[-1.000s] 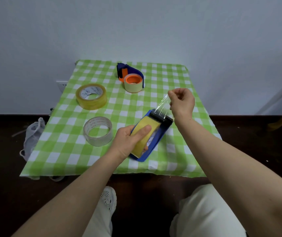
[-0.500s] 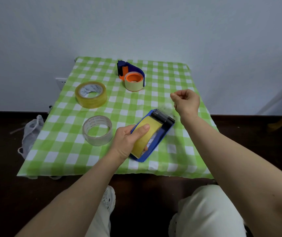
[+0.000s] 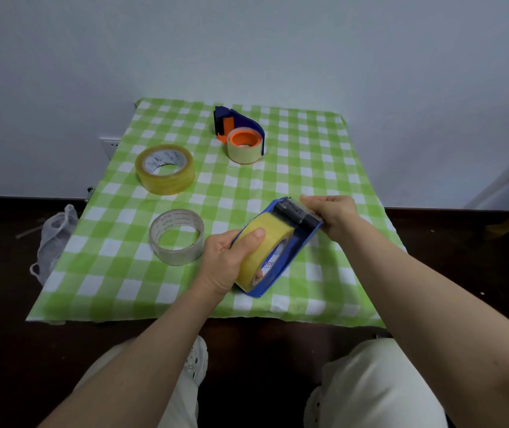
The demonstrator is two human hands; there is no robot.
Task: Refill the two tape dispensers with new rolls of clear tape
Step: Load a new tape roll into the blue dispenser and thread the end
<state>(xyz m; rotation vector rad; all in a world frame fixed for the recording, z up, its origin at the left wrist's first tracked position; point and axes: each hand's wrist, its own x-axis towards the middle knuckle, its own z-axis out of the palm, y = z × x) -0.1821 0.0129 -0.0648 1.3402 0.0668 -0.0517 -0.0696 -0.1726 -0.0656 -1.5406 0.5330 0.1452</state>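
My left hand (image 3: 225, 261) grasps the blue dispenser (image 3: 290, 257) from its left side, thumb pressed across the new roll (image 3: 262, 239) seated inside it. The dispenser sits tilted on the table (image 3: 324, 156), near the front edge. My right hand (image 3: 332, 216) is curled over the dispenser's far end, around the black roller (image 3: 296, 213). A clear strip seems to lie under my fingers, but I cannot tell whether I pinch it.

If I let the loose end go before it sits flat over the roller and teeth, I expect it to snap back onto the roll or stick to itself. Pressing crookedly would likely wrinkle it. My fingertips are also close to the cutter's teeth.

A second ago my right hand was raised above the dispenser, stretching the strip up in the air; now it has dropped onto the roller end. My left hand's hold is unchanged.

Beyond the dispenser, by the wall, the second dispenser (image 3: 241, 125) waits. To the dispenser's left lie a pale, thin roll (image 3: 176, 237) and, farther back, a full roll (image 3: 165, 169).
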